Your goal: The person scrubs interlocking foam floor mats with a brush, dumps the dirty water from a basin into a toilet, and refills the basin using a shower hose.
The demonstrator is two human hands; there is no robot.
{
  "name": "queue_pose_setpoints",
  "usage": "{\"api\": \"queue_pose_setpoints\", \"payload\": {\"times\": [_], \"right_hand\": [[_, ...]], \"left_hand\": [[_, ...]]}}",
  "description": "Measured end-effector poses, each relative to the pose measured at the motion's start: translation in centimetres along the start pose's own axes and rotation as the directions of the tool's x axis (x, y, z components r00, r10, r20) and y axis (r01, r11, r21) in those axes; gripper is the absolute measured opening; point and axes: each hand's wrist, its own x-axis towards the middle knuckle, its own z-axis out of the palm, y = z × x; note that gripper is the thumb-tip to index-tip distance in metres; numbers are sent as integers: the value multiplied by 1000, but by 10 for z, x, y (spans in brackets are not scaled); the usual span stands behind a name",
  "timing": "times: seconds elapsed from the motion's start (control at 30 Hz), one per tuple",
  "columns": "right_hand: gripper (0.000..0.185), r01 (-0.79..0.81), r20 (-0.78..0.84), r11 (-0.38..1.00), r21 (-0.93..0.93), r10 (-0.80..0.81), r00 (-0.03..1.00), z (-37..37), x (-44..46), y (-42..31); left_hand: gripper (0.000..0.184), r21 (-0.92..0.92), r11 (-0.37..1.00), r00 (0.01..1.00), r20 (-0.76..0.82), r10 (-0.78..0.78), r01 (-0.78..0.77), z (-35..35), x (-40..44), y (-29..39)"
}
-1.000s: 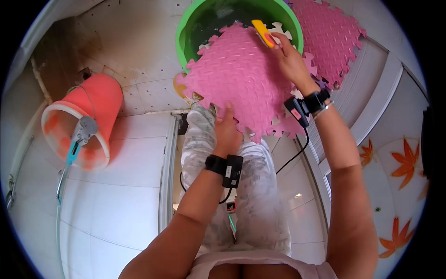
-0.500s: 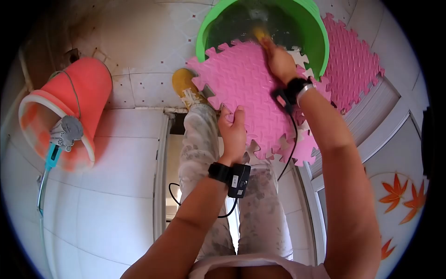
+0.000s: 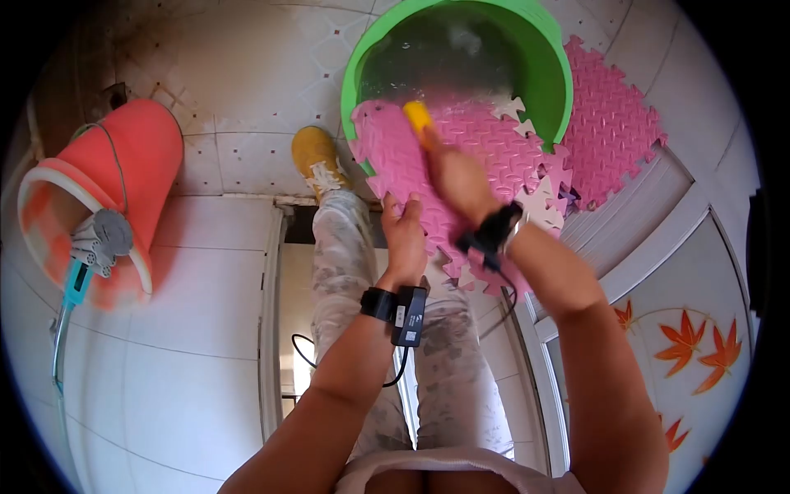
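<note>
The wet pink mat (image 3: 481,136), sloping over the green basin (image 3: 557,95)'s near rim, seemed light, bendy and slippery, best held by its toothed edge, where the left hand (image 3: 405,247) clamped it, the right hand (image 3: 462,183) closed round a yellow brush (image 3: 417,116)

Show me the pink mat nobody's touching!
The pink mat on the right, beside the green tub. Neither hand touches it; the left hand grips the other pink matting, which reaches over the tub.

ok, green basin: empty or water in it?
Water in it: inside the green basin, a dark water surface shows light reflections and specks. Can't tell how deep.
</note>
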Motion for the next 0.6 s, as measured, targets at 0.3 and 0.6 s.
{"api": "queue_pose_setpoints", "payload": {"times": [0.3, 0.6], "right_hand": [[41, -43, 8, 984, -171, 45, 999, -13, 19, 22], [45, 115, 87, 992, 48, -119, 989, -27, -73, -12]], "left_hand": [[13, -70, 994, 996, 13, -85, 85, 4, 1, 7], [12, -202, 963, 977, 150, -150, 179, -8, 8, -1]]}}
